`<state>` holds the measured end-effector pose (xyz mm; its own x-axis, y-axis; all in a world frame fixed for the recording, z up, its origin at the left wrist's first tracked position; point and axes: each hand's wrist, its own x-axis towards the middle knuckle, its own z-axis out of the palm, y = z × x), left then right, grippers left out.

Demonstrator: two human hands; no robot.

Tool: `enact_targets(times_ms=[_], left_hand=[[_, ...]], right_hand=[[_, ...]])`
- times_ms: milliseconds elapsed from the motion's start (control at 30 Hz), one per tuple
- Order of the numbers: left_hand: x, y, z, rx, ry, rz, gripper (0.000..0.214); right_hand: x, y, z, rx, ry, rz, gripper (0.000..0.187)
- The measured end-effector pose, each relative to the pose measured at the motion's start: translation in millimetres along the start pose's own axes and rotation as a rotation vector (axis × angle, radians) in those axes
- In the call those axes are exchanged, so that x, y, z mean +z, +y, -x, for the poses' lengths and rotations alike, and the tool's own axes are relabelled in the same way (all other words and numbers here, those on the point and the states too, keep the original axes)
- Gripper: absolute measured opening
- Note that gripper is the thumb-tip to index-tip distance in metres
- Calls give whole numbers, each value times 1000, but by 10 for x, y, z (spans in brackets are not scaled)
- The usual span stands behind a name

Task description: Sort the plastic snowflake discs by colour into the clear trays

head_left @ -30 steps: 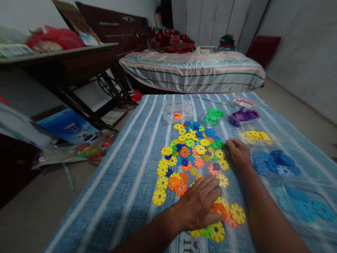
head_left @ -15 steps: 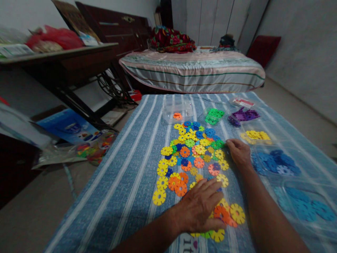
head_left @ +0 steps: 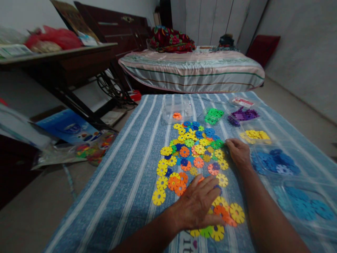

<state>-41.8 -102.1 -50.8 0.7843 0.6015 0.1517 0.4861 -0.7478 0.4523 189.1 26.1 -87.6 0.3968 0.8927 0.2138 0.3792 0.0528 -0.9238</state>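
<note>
A blue striped cloth [head_left: 123,158] lies under the whole spread of notched plastic discs [head_left: 184,151] and reaches well past it on both sides. Clear plastic tubs [head_left: 170,105], holding more discs, stand just beyond the spread and off to its right. The right hand [head_left: 239,151] is at the spread's right edge, fingers curled in beside a green disc [head_left: 218,144]; whether they pinch it I cannot tell from this angle. The left hand [head_left: 200,202] lies over the spread's near part, fingers extended and slightly parted, clasping nothing visible.

A broad sweep of the left hand could scatter the discs, since many overlap and look unattached. They are flat and round, with slotted rims and central holes, mostly yellow, orange and blue.
</note>
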Motion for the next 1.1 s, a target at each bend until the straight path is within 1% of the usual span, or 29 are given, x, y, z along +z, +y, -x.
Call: enact_targets(times_ms=[67, 167, 267, 367, 600, 700, 933, 1100], left_hand=[[-10, -2, -12, 1, 73, -18, 58], [-45, -1, -26, -27, 196, -19, 35], [-70, -7, -19, -48, 258, -48, 20], [-60, -24, 0, -35, 250, -102, 16], [-24, -68, 16, -50, 167, -125, 19], [-29, -70, 19, -56, 162, -124, 19], [-1, -73, 27, -125, 165, -152, 16], [8, -81, 33, -182, 139, -145, 19]], right_hand=[[1, 1, -1, -1, 1, 10, 33], [-1, -14, 0, 17, 7, 19, 31], [-7, -35, 2, 28, 6, 18, 30], [-12, -40, 3, 26, 4, 18, 30], [-6, -33, 14, 9, 16, 6, 36], [-8, -22, 12, 5, 13, 12, 38], [-13, -8, -5, 28, 1, 5, 33], [-10, -29, 1, 27, -1, -2, 32]])
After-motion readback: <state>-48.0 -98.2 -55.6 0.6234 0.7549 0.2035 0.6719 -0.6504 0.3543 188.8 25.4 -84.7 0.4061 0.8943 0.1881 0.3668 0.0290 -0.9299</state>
